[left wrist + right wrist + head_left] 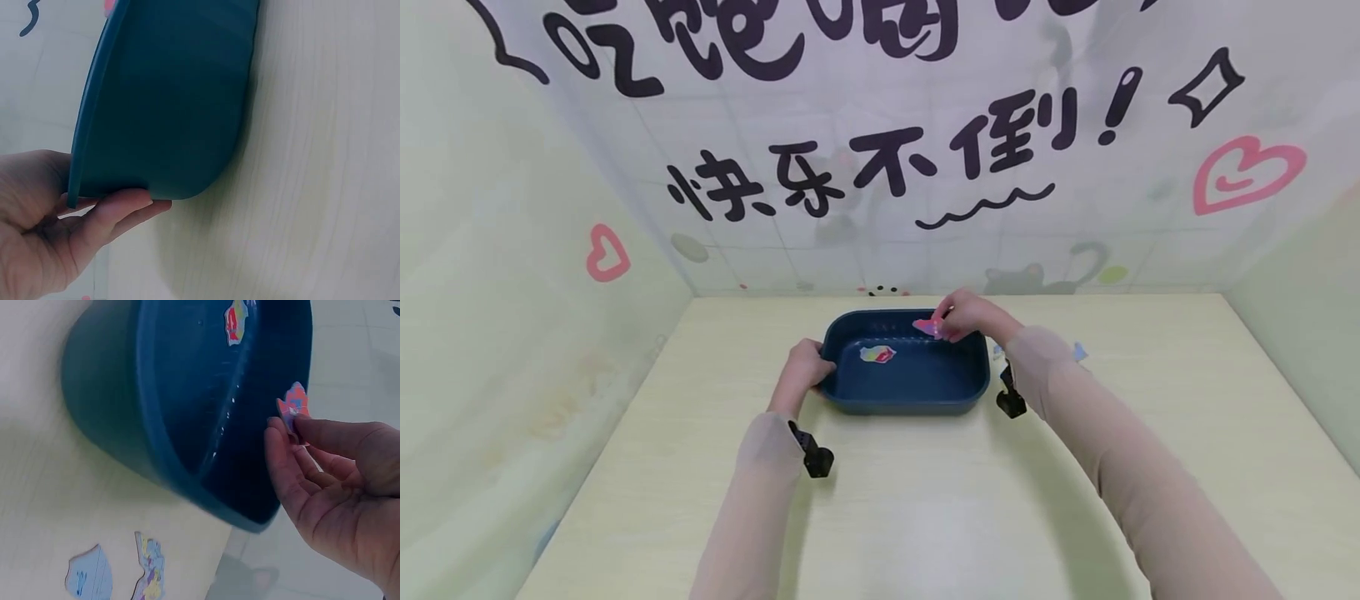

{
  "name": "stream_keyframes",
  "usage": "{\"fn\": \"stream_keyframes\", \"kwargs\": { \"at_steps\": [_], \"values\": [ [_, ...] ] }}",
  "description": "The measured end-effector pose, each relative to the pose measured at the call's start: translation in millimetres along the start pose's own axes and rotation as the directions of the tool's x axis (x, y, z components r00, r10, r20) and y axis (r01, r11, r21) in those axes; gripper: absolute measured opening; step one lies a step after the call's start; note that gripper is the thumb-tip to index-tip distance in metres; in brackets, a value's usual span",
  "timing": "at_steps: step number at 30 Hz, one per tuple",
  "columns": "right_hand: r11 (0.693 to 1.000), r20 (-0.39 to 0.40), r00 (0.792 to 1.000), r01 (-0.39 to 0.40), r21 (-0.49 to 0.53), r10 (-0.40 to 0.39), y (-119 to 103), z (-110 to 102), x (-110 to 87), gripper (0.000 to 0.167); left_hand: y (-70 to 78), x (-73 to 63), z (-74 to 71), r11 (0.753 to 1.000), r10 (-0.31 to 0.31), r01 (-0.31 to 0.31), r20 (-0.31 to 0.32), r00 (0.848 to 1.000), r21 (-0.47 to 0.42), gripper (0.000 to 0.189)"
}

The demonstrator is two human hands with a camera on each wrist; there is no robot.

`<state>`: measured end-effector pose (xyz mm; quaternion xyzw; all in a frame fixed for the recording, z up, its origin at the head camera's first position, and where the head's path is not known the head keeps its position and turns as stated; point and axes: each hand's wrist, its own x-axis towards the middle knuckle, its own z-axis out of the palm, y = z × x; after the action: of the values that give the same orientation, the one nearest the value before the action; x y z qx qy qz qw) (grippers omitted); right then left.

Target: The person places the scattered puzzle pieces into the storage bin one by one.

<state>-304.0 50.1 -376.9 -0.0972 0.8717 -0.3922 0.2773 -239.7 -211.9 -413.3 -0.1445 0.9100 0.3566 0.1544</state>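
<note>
A dark blue rectangular basin [910,408] stands on the table near the back wall. My left hand [805,365] grips its left rim, thumb on the inner side and fingers against the outer wall, as the left wrist view [75,231] also shows the hand. Over the basin's back right part, my right hand [962,317] pinches a small pink and purple flat puzzle piece [292,409] between thumb and fingers. Another flat piece, yellow, red and pale blue [877,355], lies on the basin floor, left of centre.
Right of the basin lie a light blue flat piece [90,575] and a patterned one [150,569], partly hidden by the right sleeve in the head view. Behind the table [910,508] hangs a printed backdrop [880,242]. Side curtains [512,333] flank it.
</note>
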Motion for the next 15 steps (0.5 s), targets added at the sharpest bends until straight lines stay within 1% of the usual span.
{"fn": "stream_keyframes", "kwargs": {
  "at_steps": [3,6,7,9,10,11,13,14,15],
  "values": [
    [0.996,0.053,0.998,-0.018,-0.092,0.023,-4.8,5.0,2.2,0.026,1.7,1.0,1.1,1.0,-0.002,0.002,-0.002,1.0,0.0,0.031],
    [0.986,0.105,0.993,-0.043,-0.159,0.06,-2.4,9.5,13.5,0.024,2.7,2.1,1.8,1.0,-0.003,0.003,-0.008,1.0,0.003,0.031],
    [0.986,0.132,0.99,-0.032,-0.161,0.054,5.4,10.7,25.7,0.021,2.6,2.4,1.8,1.0,0.001,-0.001,-0.009,1.0,0.003,0.031],
    [0.982,0.158,0.984,-0.052,-0.183,0.081,11.4,14.2,40.3,0.017,2.2,2.7,2.3,1.0,0.005,-0.005,-0.01,1.0,0.0,0.031],
    [0.983,0.182,0.98,-0.04,-0.181,0.073,18.1,15.9,52.1,0.014,1.8,2.5,2.5,1.0,0.007,-0.007,-0.01,1.0,-0.003,0.031],
    [0.978,0.185,0.979,-0.051,-0.205,0.09,19.0,19.0,57.6,0.013,1.2,2.2,2.5,1.0,0.015,-0.015,-0.01,1.0,-0.004,0.031],
    [0.965,0.193,0.975,-0.056,-0.255,0.107,16.3,23.7,61.6,0.012,-0.7,1.2,2.5,1.0,0.026,-0.026,-0.013,1.0,-0.003,0.031],
    [0.954,0.182,0.974,-0.077,-0.289,0.134,7.1,26.5,54.1,0.014,-1.5,0.4,2.2,1.0,0.025,-0.025,-0.017,1.0,-0.002,0.031],
    [0.945,0.175,0.974,-0.08,-0.316,0.141,1.8,29.0,50.4,0.017,-2.3,-0.3,1.6,1.0,0.022,-0.022,-0.023,0.999,0.003,0.031]
  ]
}}
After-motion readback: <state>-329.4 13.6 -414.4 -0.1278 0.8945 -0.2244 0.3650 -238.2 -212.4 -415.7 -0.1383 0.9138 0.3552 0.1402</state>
